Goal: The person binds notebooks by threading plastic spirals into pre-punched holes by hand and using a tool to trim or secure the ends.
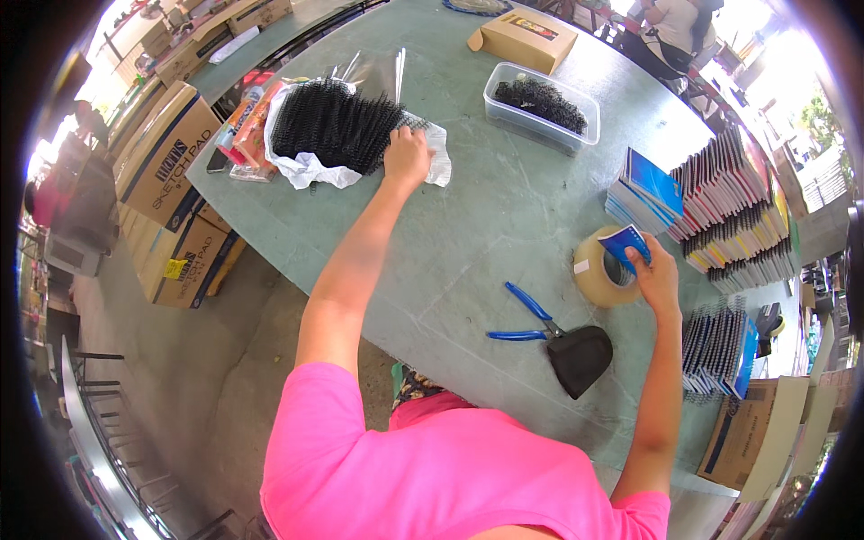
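Pink sleeves sit closest to the lens, both forearms reaching out over the green counter [504,207]. Far out at the left, the left hand [407,155] rests fingers-down on the near edge of a heap of black binding coils [335,124] lying on white paper [306,169]; whether the grip has closed on a coil I cannot tell, since the fingertips are hidden among them. Beyond that hand and to its right stands one clear tub [542,103] with more coils, and one flat brown box [524,38] behind it. Between the two hands, nearer the body, lie one pair of blue-handled pliers [526,319] and one black pouch [580,358] touching them. The right hand [657,281] pinches a small blue booklet [623,241] narrowly, just above one roll of tan tape [601,268]. Right of that grip, bound notebooks [729,202] stand in long rows, too many to count, with another short row [715,346] closer in. By my reading much of the batch is already bound, while the large heap of coils suggests plenty remains.
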The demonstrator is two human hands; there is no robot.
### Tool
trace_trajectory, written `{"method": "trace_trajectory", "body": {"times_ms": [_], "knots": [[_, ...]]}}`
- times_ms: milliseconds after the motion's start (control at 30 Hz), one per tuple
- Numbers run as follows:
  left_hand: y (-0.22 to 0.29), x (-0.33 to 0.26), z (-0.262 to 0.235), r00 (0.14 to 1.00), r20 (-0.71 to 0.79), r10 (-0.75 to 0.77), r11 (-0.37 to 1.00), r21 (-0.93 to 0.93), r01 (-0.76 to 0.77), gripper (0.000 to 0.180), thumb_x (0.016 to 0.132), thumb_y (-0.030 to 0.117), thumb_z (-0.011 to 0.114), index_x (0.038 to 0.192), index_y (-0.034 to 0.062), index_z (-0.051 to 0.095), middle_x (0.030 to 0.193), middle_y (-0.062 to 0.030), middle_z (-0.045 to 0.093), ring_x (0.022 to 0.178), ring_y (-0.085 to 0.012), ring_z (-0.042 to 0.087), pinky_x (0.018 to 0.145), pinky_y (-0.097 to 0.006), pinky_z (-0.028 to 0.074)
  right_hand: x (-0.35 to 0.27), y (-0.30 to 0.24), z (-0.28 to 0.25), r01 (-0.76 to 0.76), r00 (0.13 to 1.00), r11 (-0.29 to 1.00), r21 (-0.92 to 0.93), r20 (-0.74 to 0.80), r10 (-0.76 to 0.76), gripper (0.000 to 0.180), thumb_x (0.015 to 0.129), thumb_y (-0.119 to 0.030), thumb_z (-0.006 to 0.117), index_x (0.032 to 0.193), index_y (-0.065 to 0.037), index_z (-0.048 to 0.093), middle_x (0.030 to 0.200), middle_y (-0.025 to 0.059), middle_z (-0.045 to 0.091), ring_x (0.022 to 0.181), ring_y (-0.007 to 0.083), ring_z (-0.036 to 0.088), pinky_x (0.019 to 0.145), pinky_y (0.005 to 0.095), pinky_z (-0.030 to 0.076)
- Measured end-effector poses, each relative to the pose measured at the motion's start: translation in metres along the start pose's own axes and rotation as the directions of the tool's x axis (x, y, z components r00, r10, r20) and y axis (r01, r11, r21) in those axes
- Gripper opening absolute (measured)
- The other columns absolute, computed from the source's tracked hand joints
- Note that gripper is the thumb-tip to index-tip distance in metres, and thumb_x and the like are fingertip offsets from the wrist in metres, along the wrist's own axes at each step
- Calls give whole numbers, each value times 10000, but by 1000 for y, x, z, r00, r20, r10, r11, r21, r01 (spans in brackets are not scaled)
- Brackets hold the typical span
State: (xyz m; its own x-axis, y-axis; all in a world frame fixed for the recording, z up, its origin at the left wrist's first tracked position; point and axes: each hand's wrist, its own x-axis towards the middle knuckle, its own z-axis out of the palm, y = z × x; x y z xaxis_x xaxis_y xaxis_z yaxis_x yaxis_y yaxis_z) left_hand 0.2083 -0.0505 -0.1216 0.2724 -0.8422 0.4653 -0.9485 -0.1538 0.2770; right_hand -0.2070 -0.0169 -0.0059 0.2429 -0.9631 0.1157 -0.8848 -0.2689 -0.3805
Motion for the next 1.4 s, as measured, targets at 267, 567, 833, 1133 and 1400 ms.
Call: {"method": "trace_trajectory", "body": {"times_ms": [267,567,833,1133,1400], "knots": [[2,-3,-14,1000,4,-2,999,33,2,296,826,234,615,1022,31,524,962,-173,550,952,-326,562,766,-473,470,-2,11,9,57,997,963,262,-66,-41,343,856,-305,600,1152,-132,598,914,112,671,861,209,646,775,292,461],[12,5,-41,958,286,-15,909,-394,132,304,880,283,574,1010,8,567,817,-140,568,713,-267,569,646,-356,462,7,2,-5,163,986,967,198,-9,-164,276,840,-177,593,1110,-134,631,931,93,679,816,190,659,734,269,468],[134,-5,-79,831,438,344,181,-899,399,179,921,177,543,997,20,578,851,-27,600,698,-90,537,622,-239,437,6,17,-3,317,942,935,160,-168,-291,215,824,-155,586,1029,-143,647,875,61,675,719,250,644,614,350,478],[220,-24,-70,734,541,412,348,-837,422,178,888,164,599,992,23,628,753,-17,611,623,-76,531,546,-202,411,8,12,-1,204,971,968,148,-153,-181,155,830,-199,585,957,-125,636,813,91,657,763,300,626,618,414,463],[241,-44,-55,900,93,426,533,-829,-167,144,832,142,660,913,23,667,703,-44,617,598,-102,544,539,-225,423,8,5,-3,109,994,982,157,-23,-106,134,840,-184,572,939,-126,641,809,111,655,772,311,624,642,423,467]]}}
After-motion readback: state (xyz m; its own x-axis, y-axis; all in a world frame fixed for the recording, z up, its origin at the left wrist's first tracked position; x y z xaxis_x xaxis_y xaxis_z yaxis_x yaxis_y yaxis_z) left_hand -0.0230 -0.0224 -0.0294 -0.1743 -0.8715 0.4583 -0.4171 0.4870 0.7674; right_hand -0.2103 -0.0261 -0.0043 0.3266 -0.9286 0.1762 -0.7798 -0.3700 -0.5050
